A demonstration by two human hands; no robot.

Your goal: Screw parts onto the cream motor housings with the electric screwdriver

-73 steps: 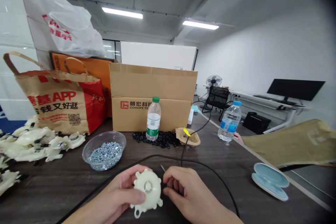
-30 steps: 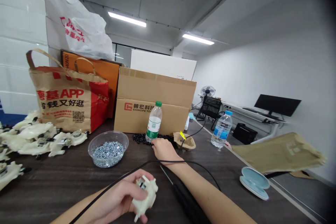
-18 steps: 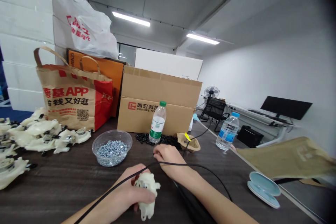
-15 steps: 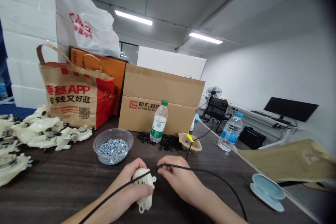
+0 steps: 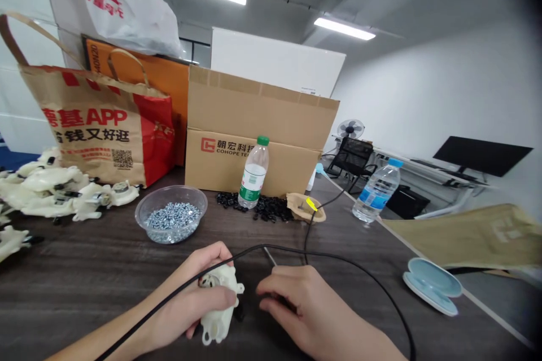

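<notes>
My left hand (image 5: 195, 296) is closed around a cream-coloured plastic housing (image 5: 218, 330), its thumb lying across the front. A round metal part shows in the housing's upper side, and a small dark piece sits at its right edge. To the right, apart from the housing, my right hand (image 5: 300, 304) is closed with thumb and fingertips near each other; what they hold is hidden. A thin metal rod (image 5: 270, 256), like a screwdriver shaft, sticks out beyond its knuckles. I cannot tell whether the fingers grip it. A black cable (image 5: 334, 259) runs in front of both hands.
A clear bowl (image 5: 144, 220) of small screws stands behind my left hand. Similar plastic housings (image 5: 51, 186) are piled at left. Behind are small black parts (image 5: 271, 210), a green-capped bottle (image 5: 253, 175), a brown tray (image 5: 296, 211) and a cardboard box (image 5: 262, 107). A blue case (image 5: 432, 287) lies right.
The view has tilted down and shifted right. My right hand has drawn away from the housing, and the metal rod now shows behind it. My left hand keeps its hold on the housing.
</notes>
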